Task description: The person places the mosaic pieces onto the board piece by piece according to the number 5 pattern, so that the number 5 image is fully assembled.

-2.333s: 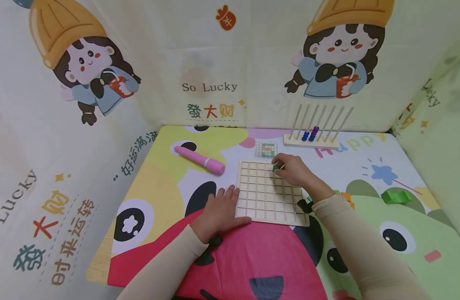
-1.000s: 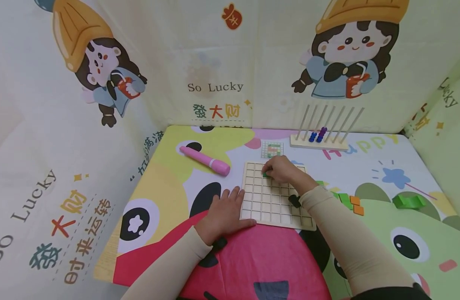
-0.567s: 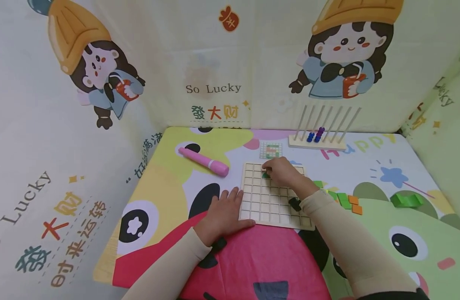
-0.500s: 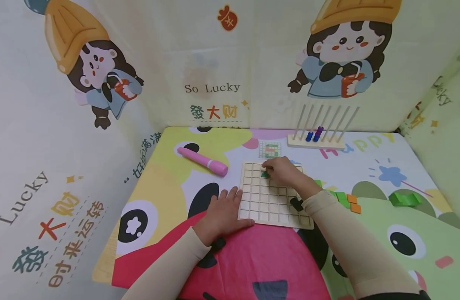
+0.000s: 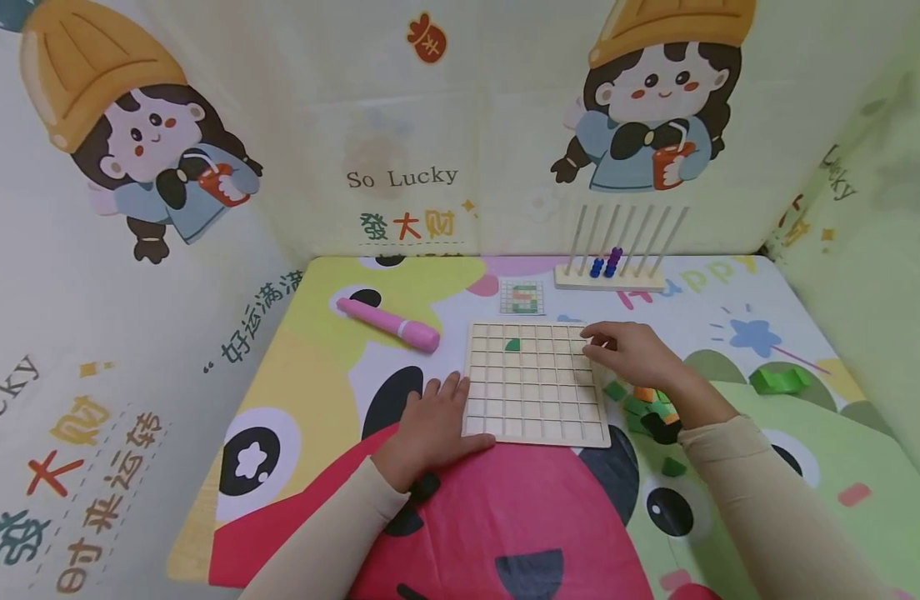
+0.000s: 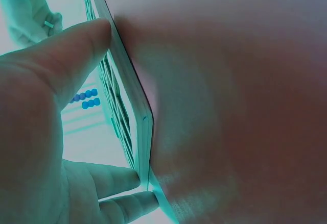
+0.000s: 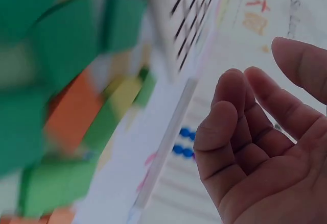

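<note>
A pale wooden board with a square grid point(image 5: 535, 392) lies on the table in the head view. One green piece with a curved side point(image 5: 512, 345) sits in a cell of its upper rows. My left hand point(image 5: 427, 429) rests at the board's lower left corner, thumb along the front edge and fingers at the left side. Over the board's upper right edge hovers my right hand point(image 5: 636, 350). In the right wrist view its fingers point(image 7: 214, 127) are loosely curled, holding nothing. Below that hand lies a pile of green, orange and yellow blocks point(image 5: 638, 408), partly hidden by the wrist.
A small printed pattern card point(image 5: 522, 297) lies behind the board. A peg-and-bead counting frame point(image 5: 610, 279) stands at the back right, a pink marker-like stick point(image 5: 388, 323) at the left. Green blocks point(image 5: 779, 381) lie far right; one loose green piece point(image 5: 673, 467) lies nearer.
My right hand has let go of the green piece in the grid and moved right, off the board's upper cells toward the block pile. My left hand keeps its place on the board.
</note>
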### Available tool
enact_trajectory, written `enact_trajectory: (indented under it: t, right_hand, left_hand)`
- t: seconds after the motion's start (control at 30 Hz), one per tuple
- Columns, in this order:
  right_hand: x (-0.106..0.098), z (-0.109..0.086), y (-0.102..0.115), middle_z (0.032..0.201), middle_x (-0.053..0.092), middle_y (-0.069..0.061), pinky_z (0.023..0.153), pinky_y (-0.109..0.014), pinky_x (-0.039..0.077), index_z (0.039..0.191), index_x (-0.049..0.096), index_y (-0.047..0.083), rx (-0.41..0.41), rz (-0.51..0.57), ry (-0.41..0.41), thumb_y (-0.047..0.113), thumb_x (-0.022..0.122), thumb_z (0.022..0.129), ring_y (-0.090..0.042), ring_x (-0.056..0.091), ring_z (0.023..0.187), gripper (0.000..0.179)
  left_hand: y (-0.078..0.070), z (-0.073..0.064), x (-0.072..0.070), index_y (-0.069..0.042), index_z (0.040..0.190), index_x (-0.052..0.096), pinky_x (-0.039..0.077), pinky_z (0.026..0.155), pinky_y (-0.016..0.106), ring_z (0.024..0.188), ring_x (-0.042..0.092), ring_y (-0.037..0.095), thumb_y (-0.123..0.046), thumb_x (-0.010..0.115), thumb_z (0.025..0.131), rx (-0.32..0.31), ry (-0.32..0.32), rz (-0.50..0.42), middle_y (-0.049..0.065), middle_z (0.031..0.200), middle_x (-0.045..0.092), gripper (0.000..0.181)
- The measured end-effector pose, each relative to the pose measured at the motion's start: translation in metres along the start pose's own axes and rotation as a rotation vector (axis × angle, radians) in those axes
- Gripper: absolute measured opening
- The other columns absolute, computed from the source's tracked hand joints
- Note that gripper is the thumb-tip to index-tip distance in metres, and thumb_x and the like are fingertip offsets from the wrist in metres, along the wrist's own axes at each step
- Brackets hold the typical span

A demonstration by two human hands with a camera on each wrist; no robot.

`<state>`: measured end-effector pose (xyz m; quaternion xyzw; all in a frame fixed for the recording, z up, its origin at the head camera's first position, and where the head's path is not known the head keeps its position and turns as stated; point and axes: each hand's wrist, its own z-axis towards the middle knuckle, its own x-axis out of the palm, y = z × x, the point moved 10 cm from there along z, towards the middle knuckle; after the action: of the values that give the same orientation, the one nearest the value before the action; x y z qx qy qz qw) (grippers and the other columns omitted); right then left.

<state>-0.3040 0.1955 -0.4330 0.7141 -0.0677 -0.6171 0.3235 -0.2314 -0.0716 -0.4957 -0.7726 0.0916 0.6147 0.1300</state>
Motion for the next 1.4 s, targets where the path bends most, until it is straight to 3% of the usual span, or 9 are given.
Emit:
enact_trajectory:
  t: [0.17,0.37,0.6,0.7,0.9,1.4]
  right_hand:
    - [-0.015,-0.029,-0.03,0.114,0.072,-0.014,0.077,-0.043,0.055,0.135,0.065,0.002,0.057,-0.028,-0.033,0.026,0.064,0.104,-0.026,0.069,0.095,0.04]
    - [-0.026,-0.054,-0.064,0.116,0.071,-0.02,0.082,-0.053,0.056,0.133,0.065,-0.001,0.137,-0.091,-0.044,0.027,0.065,0.103,-0.031,0.068,0.097,0.041]
    - [-0.022,-0.073,-0.094,0.12,0.063,-0.032,0.086,-0.061,0.053,0.127,0.066,-0.009,0.161,-0.183,-0.004,0.011,0.065,0.099,-0.047,0.064,0.102,0.035]
    - [-0.019,-0.078,-0.099,0.121,0.062,-0.033,0.088,-0.063,0.052,0.123,0.068,-0.01,0.141,-0.213,0.01,0.007,0.066,0.096,-0.048,0.062,0.105,0.032]
    - [-0.017,-0.077,-0.1,0.107,0.066,-0.024,0.084,-0.059,0.052,0.108,0.073,-0.008,0.107,-0.211,-0.002,0.003,0.073,0.089,-0.039,0.063,0.096,0.022]
    - [-0.016,-0.082,-0.11,0.104,0.064,-0.022,0.083,-0.058,0.051,0.107,0.064,-0.003,0.22,-0.155,-0.038,0.008,0.072,0.093,-0.037,0.062,0.092,0.019]
  left_hand:
    - [0.0,0.001,0.002,-0.011,0.162,0.034,0.042,0.106,0.059,0.145,0.04,0.033,-0.078,0.063,0.084,0.003,-0.012,-0.001,0.01,0.165,0.037,0.107]
    - [0.0,0.001,0.005,-0.011,0.163,0.033,0.042,0.106,0.059,0.146,0.039,0.034,-0.077,0.065,0.083,0.004,-0.017,-0.021,0.011,0.165,0.037,0.109]
    - [-0.002,-0.001,0.003,-0.009,0.162,0.035,0.042,0.104,0.06,0.145,0.04,0.036,-0.075,0.066,0.083,0.012,-0.015,-0.029,0.012,0.164,0.038,0.107]
    - [-0.003,-0.002,0.003,-0.009,0.162,0.035,0.043,0.104,0.06,0.145,0.04,0.036,-0.076,0.065,0.084,0.016,-0.015,-0.024,0.012,0.164,0.038,0.107]
    - [-0.004,-0.002,0.001,-0.009,0.161,0.036,0.043,0.103,0.059,0.144,0.041,0.035,-0.076,0.066,0.083,0.015,-0.032,-0.019,0.012,0.164,0.039,0.107]
    - [-0.003,-0.003,0.001,-0.009,0.161,0.035,0.044,0.103,0.059,0.143,0.042,0.035,-0.076,0.065,0.084,0.021,-0.037,-0.007,0.012,0.163,0.039,0.107]
